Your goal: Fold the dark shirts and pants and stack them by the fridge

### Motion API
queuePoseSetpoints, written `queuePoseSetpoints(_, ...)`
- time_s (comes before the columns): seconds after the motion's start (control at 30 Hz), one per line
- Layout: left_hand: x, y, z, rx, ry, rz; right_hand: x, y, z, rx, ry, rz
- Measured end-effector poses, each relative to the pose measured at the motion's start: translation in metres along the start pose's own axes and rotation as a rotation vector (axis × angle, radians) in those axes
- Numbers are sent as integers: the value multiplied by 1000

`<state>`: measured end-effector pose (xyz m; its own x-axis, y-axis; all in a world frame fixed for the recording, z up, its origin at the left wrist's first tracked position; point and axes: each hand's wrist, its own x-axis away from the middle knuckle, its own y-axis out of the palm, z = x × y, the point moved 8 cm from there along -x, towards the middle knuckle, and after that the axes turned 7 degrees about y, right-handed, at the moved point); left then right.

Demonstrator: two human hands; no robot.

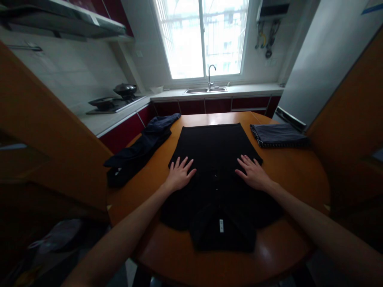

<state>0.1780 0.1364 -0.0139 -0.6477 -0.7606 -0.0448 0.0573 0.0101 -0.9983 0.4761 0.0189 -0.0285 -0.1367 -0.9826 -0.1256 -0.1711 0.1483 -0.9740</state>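
A black polo shirt [214, 147] lies spread out flat, front side up, on the wooden table [287, 175]. Its collar, with a small white label inside, points toward me, and the hem faces the window. My left hand [179, 174] rests on the shirt's left side with fingers spread. On the opposite side, my right hand [253, 172] presses flat on the cloth, its fingers also apart. Neither hand grips any fabric. Both sleeves are spread outward, close to my forearms.
Dark blue clothing [143, 143] lies loosely along the table's left edge. A folded grey-blue cloth [279, 134] with a dotted trim sits at the far right. Beyond the table are a sink [206, 90], a stove [119, 104] with pans, and a refrigerator [317, 59].
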Motion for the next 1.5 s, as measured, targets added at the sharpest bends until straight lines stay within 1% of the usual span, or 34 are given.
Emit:
queuePoseSetpoints(0.07, 1, -4, 1, -16, -2, 23, 0, -2, 1, 7, 12, 12)
queuePoseSetpoints(0.17, 5, -11, 9, -54, 37, 88, 1, -11, 2, 11, 20, 96)
queuePoseSetpoints(0.2, 6, -12, 13, -56, 56, 95, 1, -14, 3, 12, 29, 128)
queuePoseSetpoints(0.27, 9, -7, 19, -34, 79, 70, 2, -17, 7, 14, 65, 155)
queuePoseSetpoints(0.37, 11, 1, 21, 7, 67, 17, 1, -11, 14, 23, 138, 106)
queuePoseSetpoints(0.43, 10, 3, 21, 14, 65, 12, 0, -7, 17, 27, 159, 75)
queuePoseSetpoints(0.5, 10, 2, 18, 5, 51, 25, 0, -6, 19, 23, 172, 82)
queuePoseSetpoints(0.6, 10, -1, 8, -10, -40, 39, -1, -9, 26, 20, 227, 121)
queuePoseSetpoints(0.67, 11, -2, 2, -8, -92, 22, -1, -7, 34, 18, 284, 102)
queuePoseSetpoints(0.73, 11, -3, 0, -8, -98, 9, -2, -2, 39, 10, 323, 54)
queuePoseSetpoints(0.87, 10, -3, 0, -8, -89, 15, -2, 2, 41, -10, 335, 16)
queuePoseSetpoints(0.97, 9, -4, -1, 7, -82, 25, -1, -6, 37, -23, 320, 52)
queuePoseSetpoints(1.03, 10, -10, 3, 2, -58, 58, 1, -18, 29, -38, 269, 120)
queuePoseSetpoints(1.1, 13, -21, 12, -18, 0, 95, 7, -33, 14, -77, 174, 200)
queuePoseSetpoints(1.17, 21, -32, 29, -9, 90, 94, 21, -47, -8, -147, 54, 242)
queuePoseSetpoints(1.2, 29, -36, 40, 26, 150, 65, 31, -52, -21, -189, -12, 234)
queuePoseSetpoints(1.27, 50, -40, 70, 147, 312, -36, 57, -56, -52, -273, -159, 142)
queuePoseSetpoints(1.37, 96, -41, 117, 327, 583, -186, 105, -53, -93, -337, -365, -72)
queuePoseSetpoints(1.43, 122, -40, 135, 390, 673, -231, 134, -48, -109, -354, -458, -202)
queuePoseSetpoints(1.5, 138, -36, 141, 414, 689, -243, 154, -43, -115, -358, -500, -290)
